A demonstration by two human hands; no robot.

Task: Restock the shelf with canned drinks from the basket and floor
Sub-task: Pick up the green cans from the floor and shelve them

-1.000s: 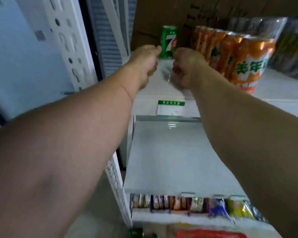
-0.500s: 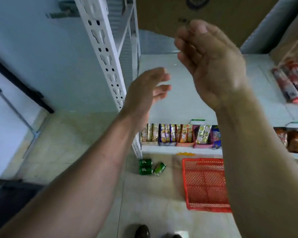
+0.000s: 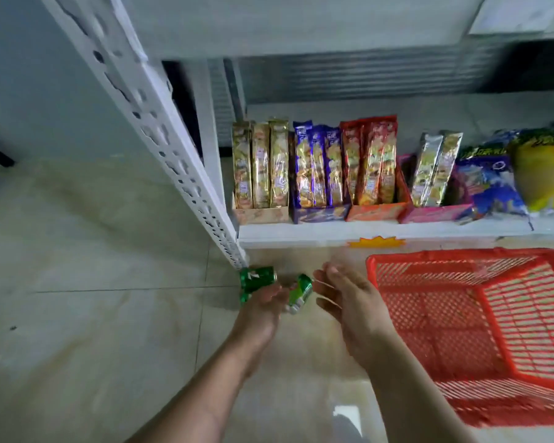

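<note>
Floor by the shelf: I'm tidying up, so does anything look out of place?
Yes. Green cans lie on their sides on the floor at the shelf post's foot, one askew, while the red basket beside them looks empty.

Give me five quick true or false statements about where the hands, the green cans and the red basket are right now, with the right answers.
1. The red plastic mesh basket holds several cans. False: no cans show inside it.
2. Green soda cans lie on their sides on the tiled floor by the white perforated shelf upright. True.
3. The right hand grips a can. False: it is open, palm showing, beside the tilted green can.
4. The left hand reaches down at the cans on the floor. True.
5. The bottom shelf holds orange drink cans. False: it holds boxes of wrapped snack packets.
</note>
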